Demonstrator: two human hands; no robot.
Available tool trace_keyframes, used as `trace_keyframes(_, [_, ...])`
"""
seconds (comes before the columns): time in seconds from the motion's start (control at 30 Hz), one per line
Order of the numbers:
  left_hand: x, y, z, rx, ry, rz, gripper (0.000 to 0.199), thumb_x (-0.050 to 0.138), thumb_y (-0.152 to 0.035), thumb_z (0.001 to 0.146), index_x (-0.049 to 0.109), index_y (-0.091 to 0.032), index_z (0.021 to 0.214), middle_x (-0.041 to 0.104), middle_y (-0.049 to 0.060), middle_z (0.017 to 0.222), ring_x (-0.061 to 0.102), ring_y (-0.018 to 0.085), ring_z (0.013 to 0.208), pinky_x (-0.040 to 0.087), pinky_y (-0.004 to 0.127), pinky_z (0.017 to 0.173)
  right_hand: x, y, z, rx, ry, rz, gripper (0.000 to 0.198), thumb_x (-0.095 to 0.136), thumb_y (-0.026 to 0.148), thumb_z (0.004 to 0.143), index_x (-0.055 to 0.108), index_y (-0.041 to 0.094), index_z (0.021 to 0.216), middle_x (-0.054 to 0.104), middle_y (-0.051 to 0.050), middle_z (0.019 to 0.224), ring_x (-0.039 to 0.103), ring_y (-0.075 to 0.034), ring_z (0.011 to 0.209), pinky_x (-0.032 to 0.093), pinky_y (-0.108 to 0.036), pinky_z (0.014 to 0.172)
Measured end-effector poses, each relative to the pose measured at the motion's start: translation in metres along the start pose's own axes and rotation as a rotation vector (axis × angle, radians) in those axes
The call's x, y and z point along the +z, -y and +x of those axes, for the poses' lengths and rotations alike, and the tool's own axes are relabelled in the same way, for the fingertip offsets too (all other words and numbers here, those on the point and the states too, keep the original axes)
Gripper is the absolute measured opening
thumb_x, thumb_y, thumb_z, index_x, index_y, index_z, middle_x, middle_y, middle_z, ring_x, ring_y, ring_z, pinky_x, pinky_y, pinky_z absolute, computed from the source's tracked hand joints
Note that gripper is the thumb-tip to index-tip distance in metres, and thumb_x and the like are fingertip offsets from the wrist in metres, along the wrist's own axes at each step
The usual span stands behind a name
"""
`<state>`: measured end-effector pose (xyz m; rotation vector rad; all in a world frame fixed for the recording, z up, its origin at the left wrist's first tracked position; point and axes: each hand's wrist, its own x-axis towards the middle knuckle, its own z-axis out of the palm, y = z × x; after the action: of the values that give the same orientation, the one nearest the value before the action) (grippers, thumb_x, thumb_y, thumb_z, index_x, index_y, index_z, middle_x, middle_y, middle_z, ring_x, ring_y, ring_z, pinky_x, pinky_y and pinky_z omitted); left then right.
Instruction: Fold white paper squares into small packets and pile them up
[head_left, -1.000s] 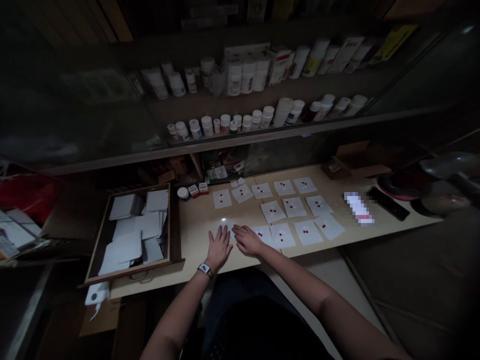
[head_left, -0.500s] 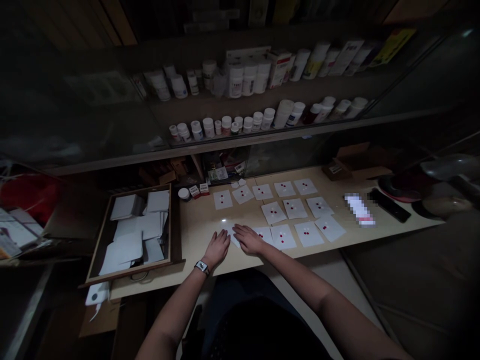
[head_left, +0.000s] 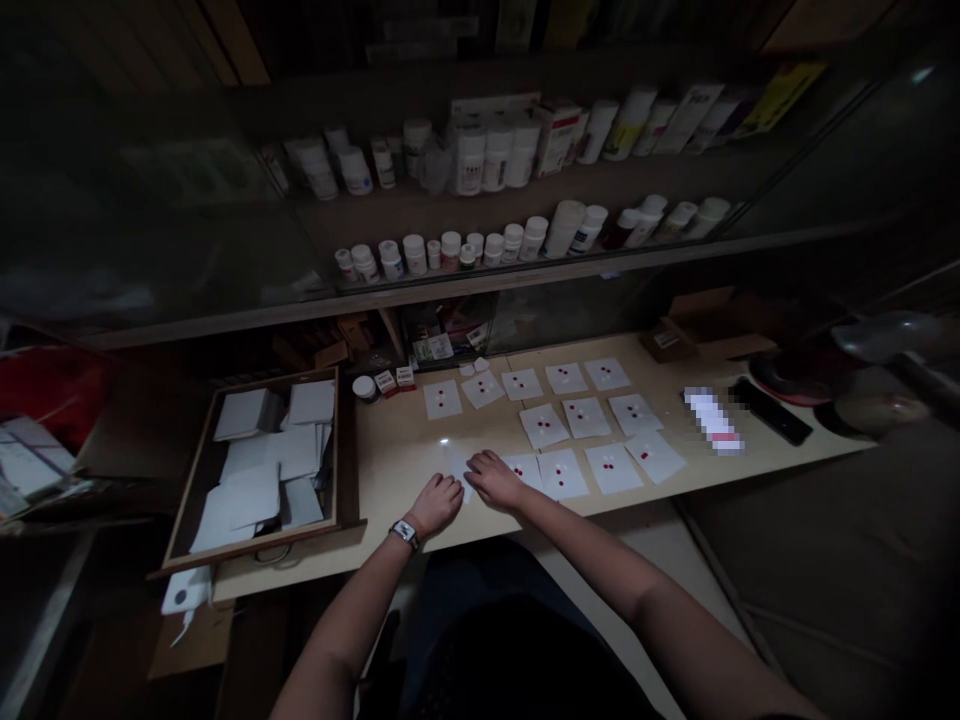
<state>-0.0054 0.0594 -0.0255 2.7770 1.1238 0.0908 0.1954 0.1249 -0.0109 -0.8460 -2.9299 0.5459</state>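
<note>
Between my hands lies a small white paper sheet (head_left: pixel 456 464), partly covered by fingers and looking folded. My left hand (head_left: pixel 437 505), with a watch (head_left: pixel 405 532) on its wrist, has its fingers curled in at the sheet's lower left edge. On the right edge of the same sheet, the bent fingers of my right hand (head_left: pixel 495 480) are pressed together. Several square white papers (head_left: pixel 544 427) are spread in rows beyond and to the right, each bearing small red and white pills. One such paper (head_left: pixel 523 466) is partly hidden by my right hand.
At left an open drawer (head_left: pixel 349 480) holds stacks of white paper. A white jar (head_left: pixel 365 389) and small boxes (head_left: pixel 395 379) stand at the back. Phones (head_left: pixel 772 412) lie to the right, near an open cardboard box (head_left: pixel 679 342). Shelves of pill bottles (head_left: pixel 412 255) rise behind.
My left hand has drawn slightly down and its fingers have curled from lying flat. The fingers of my right hand have bent more, staying at nearly the same place.
</note>
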Motion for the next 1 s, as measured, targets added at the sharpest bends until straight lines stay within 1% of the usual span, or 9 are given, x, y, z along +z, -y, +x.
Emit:
trace_keyframes(0.07, [0.001, 0.002, 0.002, 0.038, -0.001, -0.017, 0.019, 0.042, -0.014, 0.092, 0.058, -0.015, 0.102, 0.061, 0.01, 0.094, 0.054, 0.022, 0.093, 0.042, 0.039, 0.083, 0.0, 0.0, 0.001, -0.002, 0.004, -0.012, 0.021, 0.05, 0.019, 0.084, 0.064, 0.015, 0.099, 0.057, -0.014, 0.104, 0.044, -0.026, 0.102, 0.028, -0.043, 0.094])
trace_keyframes(0.17, [0.004, 0.004, 0.001, 0.063, -0.02, -0.036, 0.018, 0.043, -0.013, 0.092, 0.059, -0.015, 0.099, 0.061, 0.01, 0.093, 0.053, 0.021, 0.093, 0.043, 0.037, 0.08, 0.0, 0.001, 0.001, 0.001, 0.011, -0.02, 0.02, 0.049, 0.019, 0.086, 0.065, 0.016, 0.098, 0.058, -0.013, 0.103, 0.044, -0.026, 0.1, 0.029, -0.042, 0.092])
trace_keyframes(0.37, [0.012, 0.005, -0.002, 0.092, -0.091, 0.016, 0.017, 0.043, -0.015, 0.093, 0.06, -0.014, 0.096, 0.061, 0.01, 0.094, 0.053, 0.022, 0.098, 0.044, 0.034, 0.08, 0.004, 0.001, -0.003, 0.01, -0.007, -0.021, 0.024, 0.046, 0.02, 0.089, 0.063, 0.016, 0.105, 0.058, -0.014, 0.109, 0.046, -0.025, 0.1, 0.03, -0.041, 0.09])
trace_keyframes(0.47, [0.012, 0.004, -0.002, 0.095, -0.084, 0.024, 0.017, 0.044, -0.017, 0.093, 0.061, -0.014, 0.093, 0.061, 0.009, 0.094, 0.054, 0.022, 0.094, 0.045, 0.034, 0.078, 0.006, 0.0, -0.003, 0.003, -0.022, -0.027, 0.023, 0.046, 0.019, 0.089, 0.063, 0.016, 0.104, 0.058, -0.014, 0.109, 0.046, -0.024, 0.1, 0.03, -0.041, 0.091])
trace_keyframes(0.6, [0.01, 0.002, 0.0, 0.108, -0.072, 0.019, 0.015, 0.046, -0.012, 0.09, 0.061, -0.013, 0.092, 0.061, 0.01, 0.092, 0.054, 0.022, 0.094, 0.045, 0.035, 0.08, 0.006, 0.0, -0.002, -0.004, -0.036, -0.058, 0.023, 0.044, 0.02, 0.091, 0.065, 0.016, 0.099, 0.059, -0.013, 0.105, 0.047, -0.024, 0.097, 0.03, -0.041, 0.091])
trace_keyframes(0.7, [0.008, 0.001, 0.001, 0.102, -0.06, 0.012, 0.014, 0.047, -0.012, 0.09, 0.061, -0.014, 0.091, 0.062, 0.009, 0.088, 0.055, 0.021, 0.087, 0.045, 0.035, 0.08, 0.005, 0.0, -0.001, -0.008, -0.028, -0.076, 0.023, 0.043, 0.02, 0.091, 0.065, 0.016, 0.097, 0.059, -0.012, 0.105, 0.047, -0.023, 0.095, 0.03, -0.04, 0.091])
trace_keyframes(0.83, [0.009, -0.002, 0.002, 0.018, -0.083, -0.017, 0.012, 0.048, -0.012, 0.089, 0.06, -0.015, 0.089, 0.061, 0.007, 0.083, 0.056, 0.02, 0.08, 0.046, 0.033, 0.074, 0.003, 0.001, -0.002, 0.001, -0.008, -0.042, 0.022, 0.047, 0.019, 0.086, 0.064, 0.016, 0.1, 0.059, -0.013, 0.107, 0.047, -0.024, 0.096, 0.029, -0.041, 0.092])
trace_keyframes(0.93, [0.009, -0.007, 0.003, -0.144, -0.137, -0.096, 0.013, 0.047, -0.013, 0.089, 0.058, -0.016, 0.086, 0.06, 0.005, 0.078, 0.056, 0.019, 0.077, 0.045, 0.03, 0.07, 0.002, 0.001, -0.004, 0.005, -0.011, 0.004, 0.027, 0.053, 0.02, 0.079, 0.064, 0.016, 0.103, 0.058, -0.014, 0.11, 0.047, -0.026, 0.099, 0.029, -0.042, 0.092])
trace_keyframes(1.0, [0.009, -0.011, 0.005, -0.267, -0.177, -0.157, 0.013, 0.046, -0.014, 0.09, 0.058, -0.017, 0.085, 0.059, 0.005, 0.078, 0.056, 0.018, 0.078, 0.045, 0.029, 0.069, 0.001, 0.001, -0.004, 0.015, -0.022, 0.028, 0.029, 0.054, 0.022, 0.078, 0.065, 0.016, 0.104, 0.057, -0.014, 0.112, 0.047, -0.027, 0.101, 0.028, -0.043, 0.093])
